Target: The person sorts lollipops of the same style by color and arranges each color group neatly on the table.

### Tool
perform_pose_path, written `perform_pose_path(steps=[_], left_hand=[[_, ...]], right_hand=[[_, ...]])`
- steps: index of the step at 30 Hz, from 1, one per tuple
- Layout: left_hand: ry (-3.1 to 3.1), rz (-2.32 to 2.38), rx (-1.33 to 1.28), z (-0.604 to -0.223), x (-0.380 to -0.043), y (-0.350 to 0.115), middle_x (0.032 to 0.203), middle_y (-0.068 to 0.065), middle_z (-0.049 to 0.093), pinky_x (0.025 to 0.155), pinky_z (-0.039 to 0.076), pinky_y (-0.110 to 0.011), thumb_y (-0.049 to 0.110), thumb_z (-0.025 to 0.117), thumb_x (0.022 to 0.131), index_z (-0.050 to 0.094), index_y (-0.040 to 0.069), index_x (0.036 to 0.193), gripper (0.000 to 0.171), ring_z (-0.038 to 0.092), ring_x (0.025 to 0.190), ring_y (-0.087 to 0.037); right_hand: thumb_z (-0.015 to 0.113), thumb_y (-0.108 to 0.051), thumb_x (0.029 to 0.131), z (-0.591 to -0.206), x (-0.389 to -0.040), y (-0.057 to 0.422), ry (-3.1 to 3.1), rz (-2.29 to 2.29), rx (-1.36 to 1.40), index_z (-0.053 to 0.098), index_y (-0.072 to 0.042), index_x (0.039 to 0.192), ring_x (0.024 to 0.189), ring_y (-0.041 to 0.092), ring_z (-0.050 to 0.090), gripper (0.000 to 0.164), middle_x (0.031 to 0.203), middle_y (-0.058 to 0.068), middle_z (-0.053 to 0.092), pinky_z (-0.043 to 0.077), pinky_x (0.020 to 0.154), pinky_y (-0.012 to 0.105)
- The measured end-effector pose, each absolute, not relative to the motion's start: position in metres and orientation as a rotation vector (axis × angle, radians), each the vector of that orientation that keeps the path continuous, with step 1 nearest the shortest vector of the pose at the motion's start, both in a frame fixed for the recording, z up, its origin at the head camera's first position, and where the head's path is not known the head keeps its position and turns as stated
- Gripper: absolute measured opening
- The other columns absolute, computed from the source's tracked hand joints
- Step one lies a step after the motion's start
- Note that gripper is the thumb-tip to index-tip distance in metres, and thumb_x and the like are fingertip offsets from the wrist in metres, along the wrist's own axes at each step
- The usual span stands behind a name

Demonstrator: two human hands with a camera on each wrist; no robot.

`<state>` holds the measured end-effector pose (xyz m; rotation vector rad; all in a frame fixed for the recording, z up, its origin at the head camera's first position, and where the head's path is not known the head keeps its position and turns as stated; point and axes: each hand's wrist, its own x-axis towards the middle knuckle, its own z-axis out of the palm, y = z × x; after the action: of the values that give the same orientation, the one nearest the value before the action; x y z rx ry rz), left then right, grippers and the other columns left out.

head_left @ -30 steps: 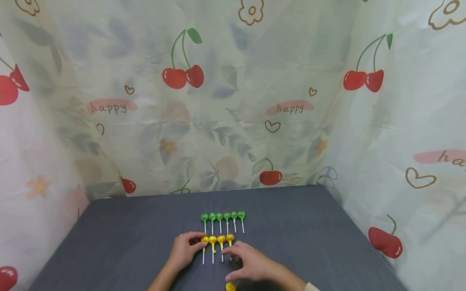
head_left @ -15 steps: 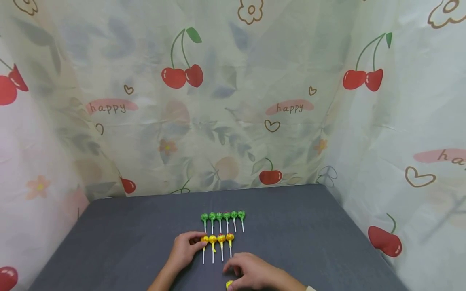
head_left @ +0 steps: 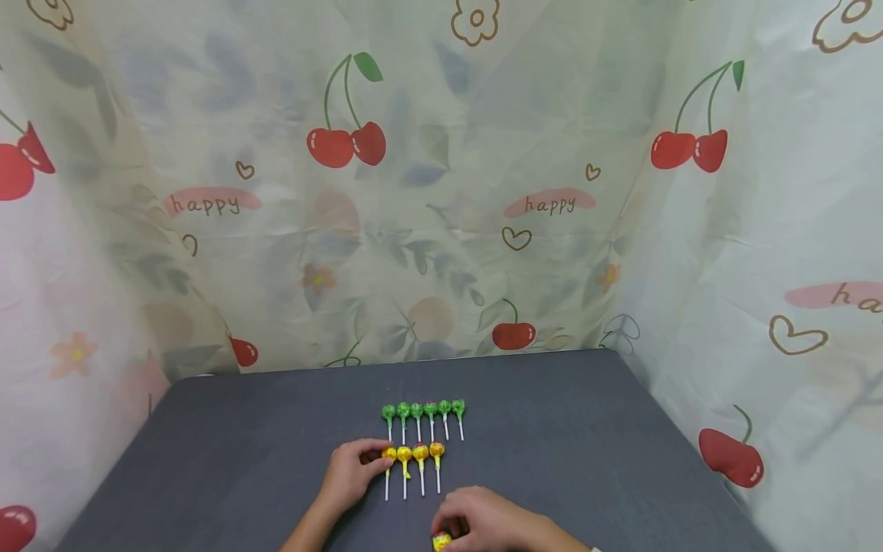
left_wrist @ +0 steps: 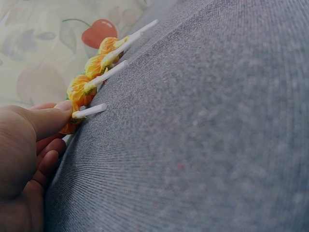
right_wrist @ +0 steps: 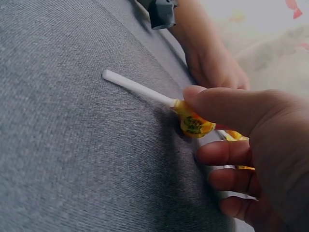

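Observation:
At the left end of a row of yellow-wrapped lollipops [head_left: 421,452], my left hand [head_left: 350,471] pinches the head of the end lollipop [left_wrist: 71,126] between thumb and fingers. Its white stick points toward the near side. My right hand [head_left: 486,517] is at the near edge of the head view, thumb and index finger at the head of a separate yellow lollipop [right_wrist: 195,124]. The right wrist view shows that lollipop's white stick lying along the cloth, and the other fingers are loosely curled. In the head view only its wrapped head shows, the stick out of frame.
Behind the yellow row runs a row of several green lollipops [head_left: 417,411], sticks toward me. All lie on a dark grey cloth-covered table [head_left: 586,445]. A pale curtain [head_left: 441,192] printed with cherries surrounds the back and sides. A black device [right_wrist: 161,13] sits near the left wrist.
My right hand has drawn back from the rightmost yellow lollipops in the row to the separate one nearer me and closed its fingers on it. The left hand has stayed in place.

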<state>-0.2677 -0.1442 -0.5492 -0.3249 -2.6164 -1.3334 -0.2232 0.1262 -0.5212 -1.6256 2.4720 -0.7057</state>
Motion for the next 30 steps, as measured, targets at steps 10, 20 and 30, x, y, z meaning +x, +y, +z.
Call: perform_pose_path(steps=[10, 20, 30], left_hand=[[-2.618, -1.342, -0.322, -0.551, -0.268, -0.144, 0.082, 0.006, 0.067, 0.062, 0.046, -0.025, 0.015, 0.081, 0.079, 0.077, 0.011, 0.1, 0.022, 0.058, 0.07, -0.008], [-2.597, -1.347, -0.322, -0.551, -0.267, -0.144, 0.082, 0.005, 0.068, 0.061, 0.046, -0.025, 0.014, 0.081, 0.078, 0.077, 0.012, 0.1, 0.023, 0.057, 0.068, -0.007], [-2.572, -1.349, -0.33, -0.551, -0.267, -0.143, 0.081, 0.004, 0.067, 0.061, 0.046, -0.025, 0.013, 0.082, 0.077, 0.077, 0.011, 0.1, 0.023, 0.056, 0.067, -0.006]], right_hand=[[0.076, -0.026, 0.085, -0.52, -0.234, 0.133, 2.478, -0.914, -1.458, 0.07, -0.018, 0.095, 0.068, -0.007, 0.05, 0.014, 0.077, -0.013, 0.057, 0.041, 0.062, 0.011], [0.08, -0.018, 0.08, -0.527, -0.257, 0.143, 2.666, -1.113, -1.186, 0.07, -0.015, 0.091, 0.067, -0.003, 0.05, 0.015, 0.074, -0.016, 0.054, 0.043, 0.061, 0.017], [0.079, -0.018, 0.081, -0.529, -0.279, 0.142, 2.85, -1.164, -0.909, 0.071, -0.015, 0.091, 0.065, 0.002, 0.05, 0.013, 0.074, -0.013, 0.055, 0.043, 0.059, 0.023]])
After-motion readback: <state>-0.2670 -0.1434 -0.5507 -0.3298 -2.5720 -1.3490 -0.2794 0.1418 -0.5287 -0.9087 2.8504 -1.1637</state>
